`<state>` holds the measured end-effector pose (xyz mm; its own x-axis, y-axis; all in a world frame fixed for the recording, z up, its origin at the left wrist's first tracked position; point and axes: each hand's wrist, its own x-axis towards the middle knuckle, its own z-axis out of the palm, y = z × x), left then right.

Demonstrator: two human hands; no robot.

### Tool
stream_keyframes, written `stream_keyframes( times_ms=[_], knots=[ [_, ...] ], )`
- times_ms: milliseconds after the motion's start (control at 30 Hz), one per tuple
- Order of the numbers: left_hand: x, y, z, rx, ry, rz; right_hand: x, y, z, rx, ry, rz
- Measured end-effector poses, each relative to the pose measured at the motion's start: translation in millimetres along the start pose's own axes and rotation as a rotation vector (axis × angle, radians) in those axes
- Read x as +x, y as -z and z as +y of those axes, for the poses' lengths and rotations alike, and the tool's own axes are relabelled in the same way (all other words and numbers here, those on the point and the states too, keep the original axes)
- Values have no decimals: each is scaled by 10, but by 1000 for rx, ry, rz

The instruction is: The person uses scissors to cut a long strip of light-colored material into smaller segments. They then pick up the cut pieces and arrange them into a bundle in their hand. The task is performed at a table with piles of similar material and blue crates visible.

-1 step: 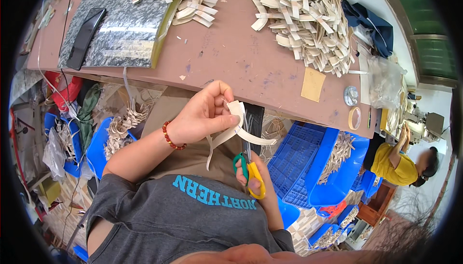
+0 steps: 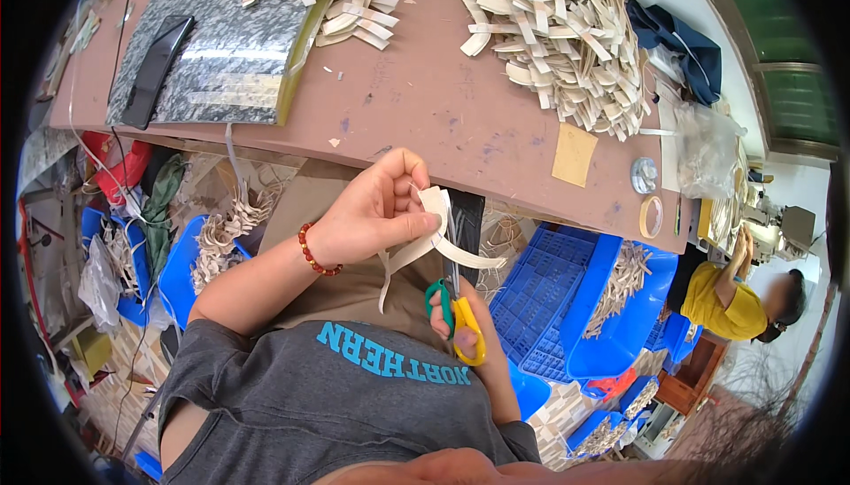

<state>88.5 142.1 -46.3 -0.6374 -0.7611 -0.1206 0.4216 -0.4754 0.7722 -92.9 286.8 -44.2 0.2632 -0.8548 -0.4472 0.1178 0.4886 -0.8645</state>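
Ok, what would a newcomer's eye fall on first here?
Probably the green-and-yellow scissors at centre, in the right hand, blades alongside pale strips pinched by the left hand. Next, likely the large heap of cream pieces toward the table's far right.

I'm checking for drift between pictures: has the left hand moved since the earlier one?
No, the left hand shows no visible shift against the brown table.

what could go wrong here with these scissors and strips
The blades of the scissors are close to the thumb of the left hand, so a slip might nick it. The ends of the strips hang free, so they could twist and the cut might stray.
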Motion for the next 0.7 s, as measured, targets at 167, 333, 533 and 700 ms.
stream_keyframes(
  times_ms=[167, 333, 533, 700],
  knots=[
    [-11, -62, -66, 37, 2, 13, 78, -53, 164, 36, 114, -24],
    [-32, -101, -42, 85, 18, 21, 96, -76, 60, -9, 84, -11],
    [-31, -112, -6, 111, 34, 35, 119, -72, 11, -104, 127, 43],
    [-24, -80, 5, 138, 52, 35, 89, -26, 167, -1, 137, 46]
  ],
)
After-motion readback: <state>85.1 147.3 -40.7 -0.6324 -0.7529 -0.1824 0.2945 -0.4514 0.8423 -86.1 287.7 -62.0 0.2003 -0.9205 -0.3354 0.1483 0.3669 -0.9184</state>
